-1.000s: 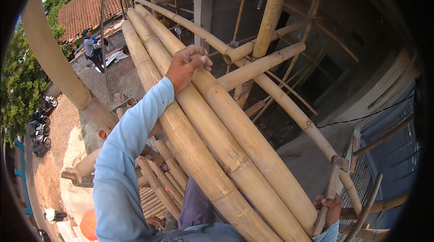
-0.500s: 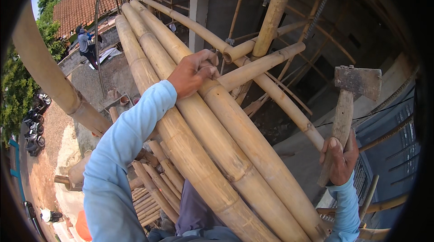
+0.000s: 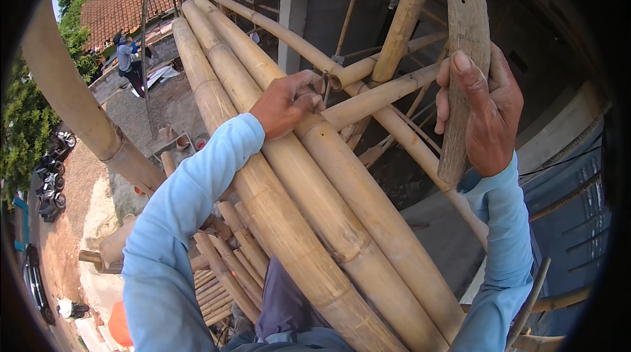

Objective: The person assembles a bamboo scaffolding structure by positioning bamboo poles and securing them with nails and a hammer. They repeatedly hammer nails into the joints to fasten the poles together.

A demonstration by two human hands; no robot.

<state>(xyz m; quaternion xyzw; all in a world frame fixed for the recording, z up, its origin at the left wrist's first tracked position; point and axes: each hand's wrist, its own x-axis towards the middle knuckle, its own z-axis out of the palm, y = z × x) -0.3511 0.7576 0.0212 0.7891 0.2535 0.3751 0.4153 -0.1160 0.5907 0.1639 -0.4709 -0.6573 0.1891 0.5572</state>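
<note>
High on the scaffold, your right hand (image 3: 483, 112) has swung the wooden-handled hammer (image 3: 467, 56) from down by your hip to full height, its grip wrapped tight around the handle. Your left hand (image 3: 286, 102) stays pressed on the bundled bamboo poles (image 3: 309, 220), fingertips pinched by the crossing pole (image 3: 388, 92), suggesting a blow is ready.

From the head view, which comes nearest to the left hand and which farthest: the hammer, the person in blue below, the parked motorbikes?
Starting from the left hand:
1. Hammer, raised at right in the right hand.
2. Person in blue, below at upper left.
3. Parked motorbikes, far left on the ground.
</note>
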